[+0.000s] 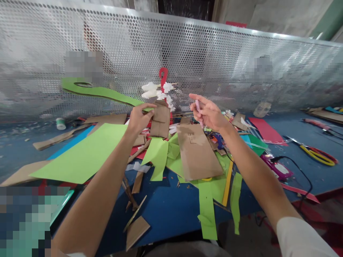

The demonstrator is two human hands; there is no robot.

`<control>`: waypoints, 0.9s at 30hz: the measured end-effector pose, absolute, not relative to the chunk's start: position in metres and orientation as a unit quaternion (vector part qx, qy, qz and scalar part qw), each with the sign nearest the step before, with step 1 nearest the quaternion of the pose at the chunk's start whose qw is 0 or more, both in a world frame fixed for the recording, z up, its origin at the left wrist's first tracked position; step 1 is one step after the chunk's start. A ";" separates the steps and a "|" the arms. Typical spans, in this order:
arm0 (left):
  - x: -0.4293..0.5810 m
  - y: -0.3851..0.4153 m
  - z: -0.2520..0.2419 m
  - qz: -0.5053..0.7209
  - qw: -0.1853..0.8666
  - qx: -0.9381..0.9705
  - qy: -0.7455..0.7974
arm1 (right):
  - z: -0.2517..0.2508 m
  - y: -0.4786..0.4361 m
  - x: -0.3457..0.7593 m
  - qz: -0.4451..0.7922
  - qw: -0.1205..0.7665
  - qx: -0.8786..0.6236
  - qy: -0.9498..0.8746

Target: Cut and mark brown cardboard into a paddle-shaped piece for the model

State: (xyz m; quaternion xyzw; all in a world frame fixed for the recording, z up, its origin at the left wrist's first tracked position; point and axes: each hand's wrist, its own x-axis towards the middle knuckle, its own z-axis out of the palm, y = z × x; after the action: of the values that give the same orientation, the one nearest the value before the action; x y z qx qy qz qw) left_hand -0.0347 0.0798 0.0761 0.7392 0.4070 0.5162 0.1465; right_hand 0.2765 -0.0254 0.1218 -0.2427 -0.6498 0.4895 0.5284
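Clamping lilac pen [198,106] w/ R fingers [200,98]; touching cardboard piece [162,115] w/ L fingers [146,106], grip not discernible; prob. light, stiff, creasable; best held by side edges.

Tabletop [163,210] is showing blue. Large sheet [88,153] is showing lime green; long strip [107,93] is matching it. Folded piece [160,125] and cardboard panel [199,157] are showing brown, panel bearing dark handwritten marks [191,135]. Pen [197,104] is showing pale lilac. Flowers [150,94] are showing white; hooked strip [163,73], red. Plier handles [320,161] are pairing red and yellow. Device [278,169] is pairing magenta with white. Screen [125,43] is showing silver-grey, patterned with round holes.
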 end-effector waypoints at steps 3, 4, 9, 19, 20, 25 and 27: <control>-0.035 0.078 0.077 0.515 0.154 0.737 0.409 | 0.126 -0.028 0.274 0.493 0.531 -0.226 -0.652; -0.035 0.078 0.077 0.514 0.152 0.737 0.411 | 0.127 -0.028 0.273 0.493 0.531 -0.224 -0.651; -0.033 0.076 0.076 0.515 0.151 0.737 0.410 | 0.130 -0.032 0.273 0.496 0.528 -0.223 -0.652; -0.033 0.078 0.075 0.510 0.152 0.739 0.414 | 0.132 -0.037 0.272 0.479 0.514 -0.231 -0.673; -0.033 0.078 0.075 0.508 0.151 0.739 0.416 | 0.132 -0.037 0.272 0.477 0.514 -0.232 -0.674; -0.032 0.076 0.078 0.503 0.153 0.738 0.424 | 0.124 -0.024 0.279 0.456 0.522 -0.264 -0.671; -0.032 0.075 0.078 0.505 0.154 0.736 0.424 | 0.114 -0.014 0.285 0.439 0.515 -0.307 -0.669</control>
State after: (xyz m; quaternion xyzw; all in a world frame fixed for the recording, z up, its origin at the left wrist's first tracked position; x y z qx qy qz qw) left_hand -0.0323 0.0751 0.0780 0.7363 0.4238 0.5046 0.1536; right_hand 0.2849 -0.0136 0.1143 -0.3071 -0.6688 0.4392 0.5153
